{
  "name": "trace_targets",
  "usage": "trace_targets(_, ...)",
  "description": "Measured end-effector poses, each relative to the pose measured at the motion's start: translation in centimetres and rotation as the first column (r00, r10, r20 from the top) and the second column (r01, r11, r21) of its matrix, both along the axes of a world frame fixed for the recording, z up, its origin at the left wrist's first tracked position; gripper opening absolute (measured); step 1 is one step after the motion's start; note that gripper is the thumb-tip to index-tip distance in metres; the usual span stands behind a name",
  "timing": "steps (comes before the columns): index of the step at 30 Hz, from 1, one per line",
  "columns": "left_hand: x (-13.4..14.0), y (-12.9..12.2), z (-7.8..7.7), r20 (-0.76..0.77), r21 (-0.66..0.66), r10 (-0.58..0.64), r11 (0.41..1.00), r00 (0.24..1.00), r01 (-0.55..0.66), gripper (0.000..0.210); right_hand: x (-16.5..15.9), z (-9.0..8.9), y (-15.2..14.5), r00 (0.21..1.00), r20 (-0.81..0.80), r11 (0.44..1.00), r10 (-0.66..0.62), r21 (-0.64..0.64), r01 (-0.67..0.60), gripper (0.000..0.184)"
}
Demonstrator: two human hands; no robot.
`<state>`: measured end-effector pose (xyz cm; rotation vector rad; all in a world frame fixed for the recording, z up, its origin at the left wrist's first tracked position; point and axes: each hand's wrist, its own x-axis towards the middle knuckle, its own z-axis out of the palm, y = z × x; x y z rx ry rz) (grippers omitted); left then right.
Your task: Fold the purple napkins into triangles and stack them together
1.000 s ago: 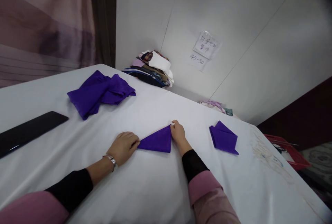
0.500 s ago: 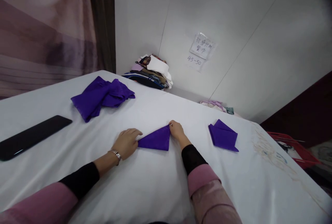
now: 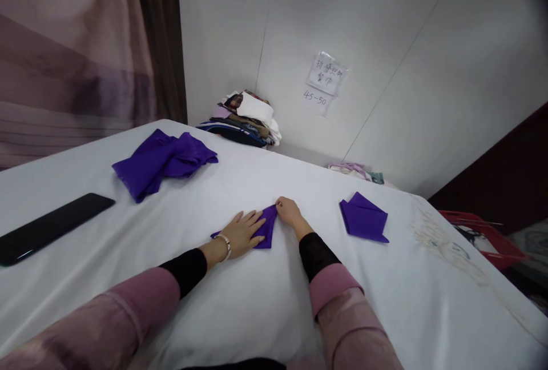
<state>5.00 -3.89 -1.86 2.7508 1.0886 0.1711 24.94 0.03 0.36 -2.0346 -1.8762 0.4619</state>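
A purple cloth napkin [image 3: 266, 232], folded into a narrow triangle, lies on the white-covered table [image 3: 274, 313]. My left hand [image 3: 242, 233] rests flat across its middle with fingers spread, hiding much of it; its thin left tip pokes out beside my wrist. At the upper right corner, my right hand [image 3: 289, 211] pinches the napkin between thumb and fingertips. Another folded purple napkin [image 3: 365, 218] sits to the right, apart from my hands. Farther back on the left is a loose, crumpled heap of purple cloth [image 3: 165, 160].
A long black glossy slab [image 3: 55, 226] lies at the left. Behind the table's far edge are a stack of folded clothes [image 3: 246, 119] and more fabric [image 3: 353, 170]. Paper signs [image 3: 326, 76] hang on the wall. A red basket [image 3: 479, 236] stands beyond the right edge.
My left hand has moved right from the napkin's thin tip onto its middle and now lies flat with fingers spread. My right hand keeps its pinch at the corner. The view has shifted slightly.
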Motion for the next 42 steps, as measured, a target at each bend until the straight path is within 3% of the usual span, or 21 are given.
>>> trace_targets(4,0.0,-0.2,0.6,-0.023,0.015,0.007,1.000,1.000,-0.007,0.056,0.4,0.2,0.0,0.998,-0.051,0.998,-0.042,0.037,0.043,0.023)
trace_targets(8,0.1,-0.3,0.6,-0.002,0.017,0.008,1.000,1.000,-0.008,0.056,-0.6,0.6,-1.8,0.994,-0.093,0.979,-0.061,0.189,0.078,0.033)
trace_targets(10,0.0,-0.3,0.4,0.022,0.031,0.003,1.000,1.000,-0.003,0.054,-2.0,0.7,-3.4,0.991,-0.109,0.953,0.083,0.301,-0.047,0.034)
trace_targets(12,0.0,-0.4,0.4,0.045,0.059,-0.018,0.998,0.999,0.015,0.052,-3.7,0.8,-4.7,0.940,-0.085,0.891,0.330,0.358,-0.280,0.037)
trace_targets(14,0.1,-0.5,0.5,0.068,0.100,-0.040,0.994,0.997,0.033,0.053,-5.1,0.8,-5.5,0.850,-0.050,0.819,0.524,0.304,-0.487,0.047)
trace_targets(16,0.1,-0.5,0.6,0.075,0.119,-0.040,0.992,0.996,0.030,0.057,-5.8,0.7,-5.4,0.807,-0.041,0.797,0.589,0.190,-0.573,0.057)
trace_targets(20,0.1,-0.4,0.3,0.054,0.040,-0.001,0.999,0.999,-0.001,0.059,-5.0,0.0,-3.4,0.835,-0.023,0.834,0.550,0.053,-0.549,0.058)
trace_targets(28,0.0,-0.1,-0.4,0.073,0.020,-0.001,1.000,0.997,0.000,0.056,-2.5,-1.5,0.8,0.878,0.001,0.877,0.479,0.035,-0.479,0.054)
trace_targets(32,0.1,-0.4,0.3,0.019,-0.005,0.014,1.000,1.000,-0.014,0.056,-0.7,-1.3,2.4,0.948,-0.132,0.956,0.289,0.087,-0.280,0.048)
trace_targets(35,0.2,-0.6,0.9,-0.008,-0.019,0.015,1.000,1.000,-0.016,0.056,1.1,-0.9,2.5,0.965,-0.185,0.978,0.187,0.123,-0.166,0.048)
trace_targets(42,0.4,-0.3,0.4,0.019,-0.025,0.025,0.999,1.000,-0.024,0.056,1.8,0.1,1.4,0.917,-0.054,0.919,0.395,0.020,-0.395,0.034)
